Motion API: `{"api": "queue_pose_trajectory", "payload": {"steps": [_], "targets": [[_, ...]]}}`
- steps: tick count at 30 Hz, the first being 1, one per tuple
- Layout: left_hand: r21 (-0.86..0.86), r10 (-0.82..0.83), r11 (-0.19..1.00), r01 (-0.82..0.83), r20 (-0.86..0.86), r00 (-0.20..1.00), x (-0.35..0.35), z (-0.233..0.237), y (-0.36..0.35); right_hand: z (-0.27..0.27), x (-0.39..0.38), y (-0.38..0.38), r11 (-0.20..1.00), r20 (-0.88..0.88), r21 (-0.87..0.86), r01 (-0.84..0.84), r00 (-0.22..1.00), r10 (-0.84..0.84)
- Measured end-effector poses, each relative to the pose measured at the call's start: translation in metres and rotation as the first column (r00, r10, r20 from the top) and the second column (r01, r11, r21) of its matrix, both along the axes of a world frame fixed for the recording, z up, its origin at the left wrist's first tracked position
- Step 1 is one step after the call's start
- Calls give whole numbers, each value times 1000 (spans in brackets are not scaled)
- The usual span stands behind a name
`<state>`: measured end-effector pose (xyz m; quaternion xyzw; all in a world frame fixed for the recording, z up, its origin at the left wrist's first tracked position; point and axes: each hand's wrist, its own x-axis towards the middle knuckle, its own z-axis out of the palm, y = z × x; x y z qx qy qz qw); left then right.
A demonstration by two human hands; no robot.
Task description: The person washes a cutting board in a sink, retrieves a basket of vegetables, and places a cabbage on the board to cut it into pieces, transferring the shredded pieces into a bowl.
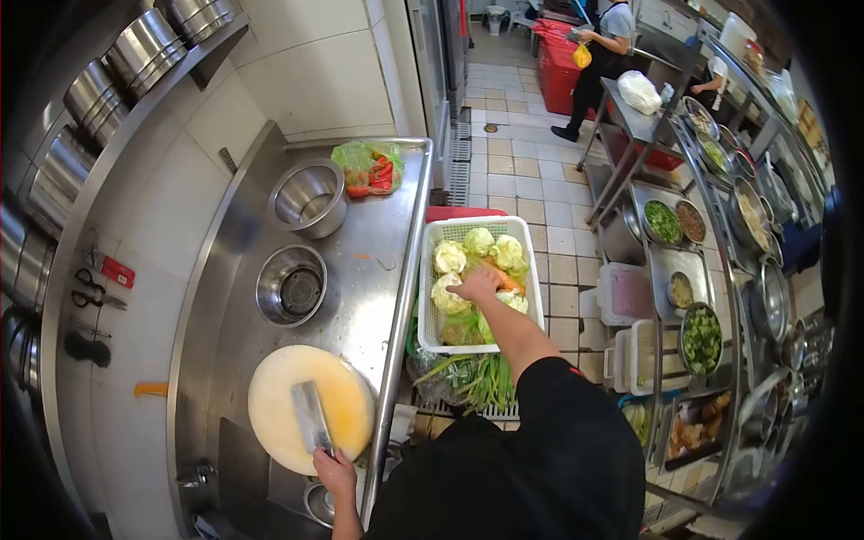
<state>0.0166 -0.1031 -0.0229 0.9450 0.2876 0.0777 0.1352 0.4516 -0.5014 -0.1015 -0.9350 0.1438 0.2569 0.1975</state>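
My left hand (335, 473) is closed round the handle of a cleaver (310, 412). The broad blade lies flat over a round, yellow-stained cutting board (272, 405). My right hand (477, 284) reaches into a white plastic basket (537, 270), with a finger stretched out against a pale green cabbage (447, 295). Right by that hand are orange carrots (509, 284), partly covered by it. More cabbages (479, 240) fill the far end of the basket. What lies beneath my right palm is hidden.
On the steel counter (360, 270) stand two metal pots (309, 200) and a bag of red peppers (371, 171). Green stalks (477, 382) lie below the basket. A rack (666, 261) with food trays runs along the right. A person (612, 45) stands on the tiled floor farther back.
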Motion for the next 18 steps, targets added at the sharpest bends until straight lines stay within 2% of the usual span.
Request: {"api": "queue_pose_trajectory", "payload": {"steps": [3,7,8,11,12,15,18], "targets": [[-16,10,1000,-10,-13,1000,1,0,0,-6,3,17,1000,-142,13,23,990,-21],[40,13,999,-11,-51,999,3,8,-3,19,-8,45,999,-168,-20,30,985,-33],[38,18,999,-16,-54,998,3,8,-3,26,-13,52,996,-135,-90,29,990,-41],[38,19,999,-18,-34,999,0,-2,-3,-29,-9,57,980,-50,-7,199,979,-199],[33,16,999,-15,-29,999,-2,-3,-3,-6,-16,58,974,-54,-9,226,973,-226],[38,-6,999,6,9,1000,2,0,-1,-9,-24,55,973,84,90,213,972,-220],[25,0,1000,0,10,1000,-1,-1,-1,2,-45,45,967,285,230,109,943,-174]]}}
